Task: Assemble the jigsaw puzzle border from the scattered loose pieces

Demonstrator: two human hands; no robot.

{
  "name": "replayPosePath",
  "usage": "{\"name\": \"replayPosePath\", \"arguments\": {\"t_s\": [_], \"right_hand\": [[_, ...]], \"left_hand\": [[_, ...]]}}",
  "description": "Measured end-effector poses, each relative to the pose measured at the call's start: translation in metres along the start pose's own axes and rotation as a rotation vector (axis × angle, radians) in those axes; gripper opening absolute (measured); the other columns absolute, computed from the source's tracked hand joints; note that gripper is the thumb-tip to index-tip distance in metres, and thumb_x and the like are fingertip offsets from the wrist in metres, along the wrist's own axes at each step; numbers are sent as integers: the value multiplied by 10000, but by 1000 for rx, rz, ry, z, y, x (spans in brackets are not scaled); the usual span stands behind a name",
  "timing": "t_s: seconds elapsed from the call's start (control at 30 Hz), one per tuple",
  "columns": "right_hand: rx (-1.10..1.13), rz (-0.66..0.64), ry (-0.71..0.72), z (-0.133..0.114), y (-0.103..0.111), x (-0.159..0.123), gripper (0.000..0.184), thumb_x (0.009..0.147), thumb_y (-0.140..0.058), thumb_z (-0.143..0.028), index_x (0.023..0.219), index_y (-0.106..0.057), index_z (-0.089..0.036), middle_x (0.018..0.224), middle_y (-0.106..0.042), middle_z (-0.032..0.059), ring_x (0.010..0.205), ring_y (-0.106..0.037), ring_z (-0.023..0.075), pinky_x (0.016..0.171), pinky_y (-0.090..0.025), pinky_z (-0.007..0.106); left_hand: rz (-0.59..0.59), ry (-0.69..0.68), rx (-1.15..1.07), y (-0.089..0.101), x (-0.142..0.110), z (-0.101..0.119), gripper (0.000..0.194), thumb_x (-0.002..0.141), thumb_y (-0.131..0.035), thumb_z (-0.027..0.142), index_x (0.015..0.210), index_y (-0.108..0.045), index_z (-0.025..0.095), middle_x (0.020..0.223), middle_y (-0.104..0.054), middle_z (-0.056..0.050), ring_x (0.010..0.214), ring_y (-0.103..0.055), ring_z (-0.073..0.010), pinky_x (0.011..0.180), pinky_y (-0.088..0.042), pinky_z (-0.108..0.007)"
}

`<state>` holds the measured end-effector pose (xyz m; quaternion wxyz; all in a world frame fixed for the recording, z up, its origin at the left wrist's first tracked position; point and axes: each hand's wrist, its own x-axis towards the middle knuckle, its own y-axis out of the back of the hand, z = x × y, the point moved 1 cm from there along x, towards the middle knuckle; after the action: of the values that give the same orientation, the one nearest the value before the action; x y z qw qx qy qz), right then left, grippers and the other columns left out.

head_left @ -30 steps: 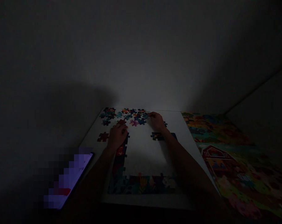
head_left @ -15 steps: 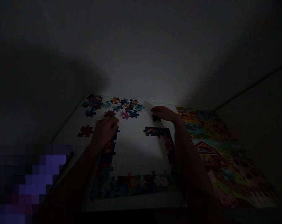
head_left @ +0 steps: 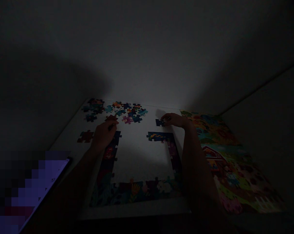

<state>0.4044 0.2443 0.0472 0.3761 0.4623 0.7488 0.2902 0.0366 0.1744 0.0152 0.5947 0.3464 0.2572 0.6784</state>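
Note:
In the dim head view, my right hand (head_left: 175,120) is at the right edge of a dark blue puzzle piece (head_left: 159,122), its thumb and fingers pinched there. My left hand (head_left: 103,135) is curled over the top of the left border strip (head_left: 109,152), thumb and forefinger close together; anything between them is hidden. Just beyond its fingertips is a reddish-brown piece (head_left: 110,118). The joined border runs down the left, along the bottom edge (head_left: 134,190) and up the right side, ending in a short top strip (head_left: 159,136) with a yellow figure.
Loose pieces (head_left: 131,113) lie in a group at the back of the white board (head_left: 139,159), with a darker pile (head_left: 93,107) at back left. Another reddish piece (head_left: 85,136) is left of my left hand. Colourful picture sheets (head_left: 232,172) cover the right. A lit screen, blurred, is at lower left.
My right hand has shifted right and slightly down, uncovering more of the dark blue piece. My left hand stays near the border's top left. The whole view has shifted a little.

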Motion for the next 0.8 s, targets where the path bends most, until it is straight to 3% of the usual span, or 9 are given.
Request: {"name": "replayPosePath", "arguments": {"t_s": [0.17,0.4,0.6,0.8], "right_hand": [[-36,-14,-9,-5,-6,6,448,708,-747,-231,1141,-673,-145,1048,-681,95,916,-636,220,795,-503,306],[-65,-21,-9,-12,-11,9,476,717,-753,-251,1163,-649,-120,1140,-666,154,972,-639,247,808,-512,315],[-69,34,-3,-15,-14,14,447,735,-748,-286,1141,-659,-121,1119,-689,156,935,-661,234,786,-518,302],[15,-7,1,-8,-5,8,398,733,-645,-144,1130,-674,-140,1094,-706,114,958,-664,221,812,-521,294]], "left_hand": [[21,13,-30,1,0,1,298,835,-494,275,989,-747,243,1079,-755,-8,1007,-691,-221,942,-517,-306],[24,-15,-50,-2,0,-3,289,846,-503,247,1010,-740,226,1062,-754,-34,963,-698,-224,896,-533,-320],[15,-160,5,-3,1,-3,297,863,-475,236,1000,-736,203,1062,-743,-65,1028,-671,-242,970,-498,-379],[16,-145,17,-4,2,-6,329,846,-458,252,1006,-742,206,1042,-744,-70,982,-679,-254,943,-511,-389]]}}
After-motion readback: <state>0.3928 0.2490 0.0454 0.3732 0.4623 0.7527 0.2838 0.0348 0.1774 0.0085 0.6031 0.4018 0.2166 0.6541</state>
